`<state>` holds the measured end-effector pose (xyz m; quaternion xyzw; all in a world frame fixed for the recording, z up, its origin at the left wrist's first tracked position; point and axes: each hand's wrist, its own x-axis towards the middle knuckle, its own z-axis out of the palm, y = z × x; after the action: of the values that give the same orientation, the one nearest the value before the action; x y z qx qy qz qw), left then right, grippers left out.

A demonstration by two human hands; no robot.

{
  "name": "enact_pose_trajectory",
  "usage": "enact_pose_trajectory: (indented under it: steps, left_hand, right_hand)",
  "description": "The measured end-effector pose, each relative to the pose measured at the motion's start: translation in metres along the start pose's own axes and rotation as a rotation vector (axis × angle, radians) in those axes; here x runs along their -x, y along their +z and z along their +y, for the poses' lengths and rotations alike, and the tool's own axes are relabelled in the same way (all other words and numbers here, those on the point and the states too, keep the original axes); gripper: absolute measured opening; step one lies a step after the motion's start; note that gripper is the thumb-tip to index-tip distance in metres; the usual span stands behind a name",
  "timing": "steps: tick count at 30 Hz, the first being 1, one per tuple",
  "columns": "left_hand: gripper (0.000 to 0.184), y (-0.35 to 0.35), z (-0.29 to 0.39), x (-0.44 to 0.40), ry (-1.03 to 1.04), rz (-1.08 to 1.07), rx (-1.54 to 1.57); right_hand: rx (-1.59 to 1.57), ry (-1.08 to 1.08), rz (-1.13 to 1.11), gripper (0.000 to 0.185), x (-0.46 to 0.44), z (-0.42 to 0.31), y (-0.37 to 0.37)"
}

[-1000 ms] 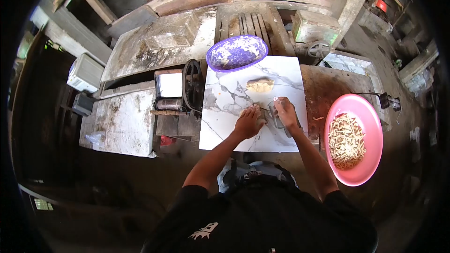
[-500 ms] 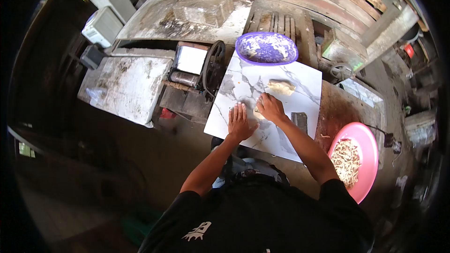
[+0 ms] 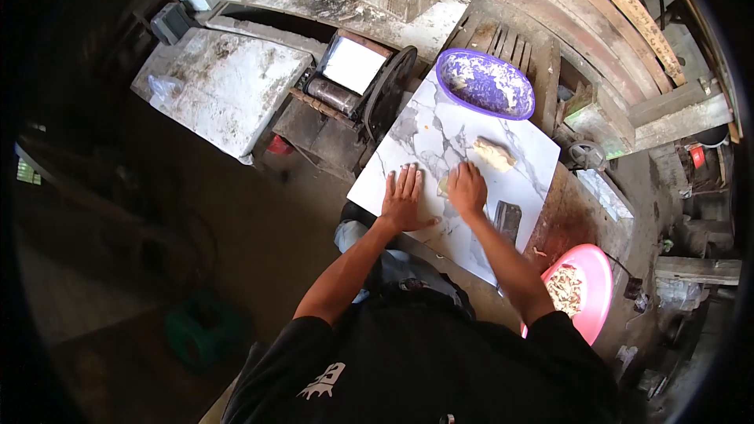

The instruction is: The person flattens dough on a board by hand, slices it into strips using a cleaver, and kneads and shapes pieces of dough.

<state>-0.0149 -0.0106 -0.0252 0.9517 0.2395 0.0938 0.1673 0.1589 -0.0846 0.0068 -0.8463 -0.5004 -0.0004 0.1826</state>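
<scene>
My left hand [image 3: 403,202] lies flat on the white marble-patterned board [image 3: 448,132], fingers stretched out and thumb spread toward the right. My right hand [image 3: 468,189] is closed, knuckles up, low over the same board. At its left side shows a small pale yellowish piece [image 3: 443,186]; most of it is hidden, so I cannot make out what it is. Beyond my right hand rests an oblong lump of cream-coloured dough [image 3: 495,154]. A dark grey rectangular block [image 3: 507,220] lies near my right wrist.
A purple basin [image 3: 485,85] smeared with dough stands at the board's far edge. To the left is a roller machine [image 3: 338,94] with a large wheel. A pink basin [image 3: 594,283] holding many small pale strips sits at lower right. A green plastic stool [image 3: 206,330] stands lower left.
The view has turned, shifting the board's surroundings. The pale piece that lay between my hands now shows only beside my right hand. My left hand stays flat, with its thumb spread.
</scene>
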Motion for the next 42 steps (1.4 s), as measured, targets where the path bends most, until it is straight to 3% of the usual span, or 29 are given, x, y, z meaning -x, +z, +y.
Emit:
enact_pose_trajectory:
  steps: [2,4,6,8,10,11,14,15,16,19,21,22,24,25,29,32,33,34,37,39,40,42]
  left_hand:
    - [0.130,-0.007,0.003,-0.002,-0.069,-0.186,-0.025]
    - [0.130,-0.005,0.000,-0.008,-0.072,-0.177,-0.028]
    - [0.131,-0.002,0.001,0.003,-0.062,-0.203,-0.029]
    - [0.129,-0.004,-0.001,0.001,-0.027,-0.102,0.037]
    - [0.129,-0.002,-0.002,0.002,-0.027,-0.113,0.047]
    - [0.128,-0.002,-0.005,0.001,-0.015,-0.112,0.054]
    - [0.127,0.000,-0.007,-0.001,-0.012,-0.115,0.047]
    - [0.127,0.001,-0.006,0.003,-0.007,-0.123,0.032]
    - [0.127,0.000,-0.005,0.005,0.000,-0.127,0.031]
    - [0.127,-0.001,-0.007,0.004,-0.008,-0.118,0.069]
    - [0.129,-0.002,-0.007,0.003,-0.015,-0.115,0.069]
    - [0.129,-0.002,-0.007,0.001,-0.018,-0.113,0.070]
    - [0.126,0.001,-0.003,0.003,-0.028,-0.139,-0.015]
    - [0.126,-0.001,0.001,0.008,-0.023,-0.151,-0.013]
    - [0.120,-0.001,0.016,0.002,-0.178,-0.143,0.063]
    - [0.118,0.004,0.017,0.005,-0.258,-0.077,0.045]
    - [0.118,0.006,0.018,0.016,-0.258,-0.055,0.021]
    - [0.118,0.002,0.018,0.021,-0.255,-0.062,0.018]
    - [0.118,-0.009,0.016,0.016,-0.295,-0.204,0.045]
    - [0.118,-0.011,0.018,0.020,-0.297,-0.202,0.044]
    - [0.118,-0.009,0.018,0.019,-0.298,-0.199,0.043]
    - [0.117,-0.003,0.024,0.029,-0.287,-0.150,0.040]
  right_hand:
    - [0.141,-0.107,0.210,0.019,0.029,-0.024,-0.017]
    - [0.127,-0.134,0.207,0.017,0.023,-0.013,-0.009]
    - [0.030,-0.063,0.068,0.018,0.009,0.002,0.002]
    - [0.007,0.005,0.062,0.016,0.006,0.009,0.010]
    - [0.124,-0.052,0.304,0.018,0.020,-0.012,0.004]
    - [0.128,0.004,0.216,0.021,0.029,-0.021,-0.004]
    - [0.088,0.121,0.236,0.025,0.008,-0.005,0.014]
    - [-0.007,0.368,-0.038,0.031,-0.011,-0.012,-0.005]
    - [-0.033,0.391,-0.068,0.033,-0.022,0.003,0.004]
    - [0.133,0.248,0.041,0.033,-0.012,0.005,0.016]
    - [0.180,0.022,0.355,0.033,0.007,-0.018,0.006]
    - [0.180,0.018,0.353,0.033,0.003,-0.013,0.010]
    - [0.129,0.188,0.109,0.029,-0.010,0.005,0.020]
    - [0.083,0.295,-0.162,0.028,-0.024,0.005,0.009]
    - [0.155,0.186,0.131,0.030,0.006,-0.029,0.004]
    - [0.110,0.177,0.108,0.033,-0.003,-0.020,0.008]
    - [0.062,0.438,-0.094,0.031,-0.023,-0.021,0.002]
    - [-0.035,0.435,-0.129,0.036,-0.033,-0.019,-0.008]
    - [0.118,0.371,0.019,0.040,-0.021,-0.023,0.008]
    - [0.181,0.065,0.309,0.042,-0.005,-0.032,0.008]
    - [0.178,0.057,0.316,0.042,-0.017,-0.026,0.009]
    - [0.042,0.379,-0.093,0.035,-0.033,-0.017,0.006]
